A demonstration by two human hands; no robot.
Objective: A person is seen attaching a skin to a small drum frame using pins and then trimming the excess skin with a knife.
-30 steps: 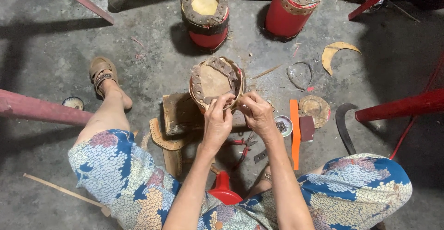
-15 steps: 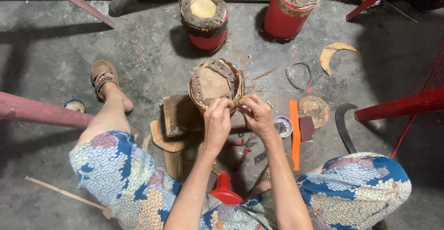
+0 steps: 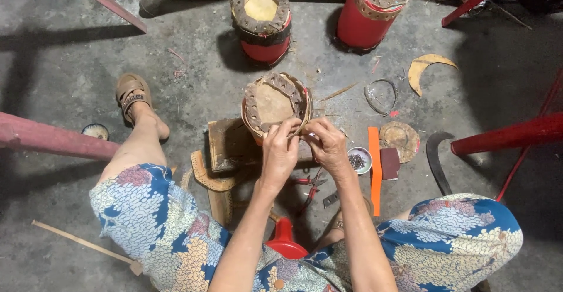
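Pinching at the near rim of the small drum, the left hand and right hand met fingertip to fingertip; what they gripped was hidden. The drum sat on a wooden block, with pliers half covered beneath the wrists.

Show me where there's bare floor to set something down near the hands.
Free: concrete between the sandalled foot and the far drum; also right of the crescent hide scrap. Crowded: right of both hands on the small drum, where nail dish, orange strip, round disc and pliers cluster.
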